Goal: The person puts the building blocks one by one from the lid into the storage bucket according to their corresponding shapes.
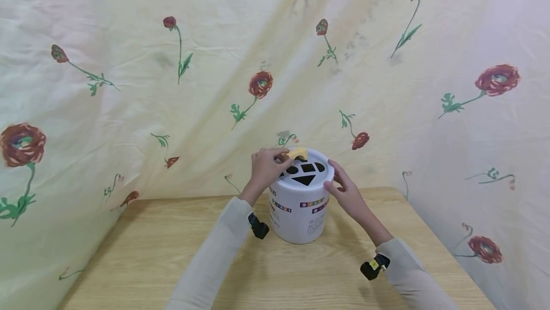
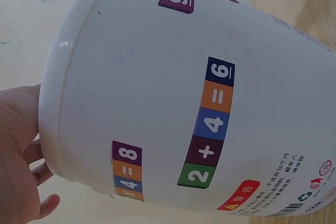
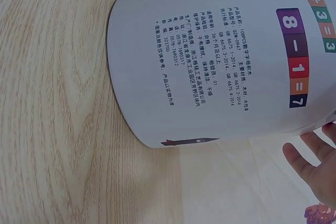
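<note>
A white bucket (image 1: 301, 214) with coloured number stickers stands upright on the wooden table (image 1: 142, 252). Its lid (image 1: 322, 175) has several dark shape-cut holes. My left hand (image 1: 267, 166) pinches a yellow block (image 1: 297, 153) at the lid's far left edge. On the lid's right rim rests my right hand (image 1: 343, 188), fingers against the bucket. The left wrist view fills with the bucket wall (image 2: 157, 93), the left hand (image 2: 18, 150) at its rim. In the right wrist view the bucket side (image 3: 220, 56) carries printed text, and the right hand's fingertips (image 3: 310, 156) lie near its top.
A pale cloth with red flowers (image 1: 260, 84) hangs close behind and around the table. The table's front and left areas are bare wood. A small black camera (image 1: 259, 227) sits on each wrist.
</note>
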Action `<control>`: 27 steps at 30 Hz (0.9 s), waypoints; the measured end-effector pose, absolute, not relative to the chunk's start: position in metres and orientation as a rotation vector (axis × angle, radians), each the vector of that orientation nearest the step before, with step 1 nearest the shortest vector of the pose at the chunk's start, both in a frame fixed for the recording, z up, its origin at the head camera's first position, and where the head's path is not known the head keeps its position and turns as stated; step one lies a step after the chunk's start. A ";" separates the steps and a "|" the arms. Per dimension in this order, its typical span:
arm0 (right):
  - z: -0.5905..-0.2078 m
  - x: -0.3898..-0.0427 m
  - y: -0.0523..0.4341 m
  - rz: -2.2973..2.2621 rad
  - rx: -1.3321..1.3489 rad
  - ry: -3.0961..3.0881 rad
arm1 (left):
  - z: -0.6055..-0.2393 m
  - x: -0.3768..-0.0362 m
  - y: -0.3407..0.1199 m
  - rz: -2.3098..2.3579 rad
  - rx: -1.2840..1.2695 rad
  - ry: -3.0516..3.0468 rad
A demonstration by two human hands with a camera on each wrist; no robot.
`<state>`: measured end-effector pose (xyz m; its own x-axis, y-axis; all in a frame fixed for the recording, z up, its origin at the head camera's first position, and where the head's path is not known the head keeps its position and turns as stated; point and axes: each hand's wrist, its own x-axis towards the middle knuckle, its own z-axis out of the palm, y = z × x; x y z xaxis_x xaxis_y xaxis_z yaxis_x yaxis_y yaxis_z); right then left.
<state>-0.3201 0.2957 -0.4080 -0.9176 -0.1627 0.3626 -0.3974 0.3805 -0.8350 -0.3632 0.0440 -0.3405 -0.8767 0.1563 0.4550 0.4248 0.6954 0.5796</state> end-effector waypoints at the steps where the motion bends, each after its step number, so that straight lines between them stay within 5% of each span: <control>1: -0.408 -0.320 0.296 1.556 0.499 -2.418 | -0.341 -0.364 0.044 -1.006 -0.456 -2.540; 27: -0.408 -0.319 0.295 1.572 0.502 -2.417 | -0.335 -0.372 0.048 -1.195 -0.335 -2.610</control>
<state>-0.3190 0.2947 -0.4082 -0.9188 -0.1658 0.3582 -0.3947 0.3713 -0.8404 -0.3716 0.0484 -0.3346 -0.9421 0.1032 0.3191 0.3090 0.6369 0.7063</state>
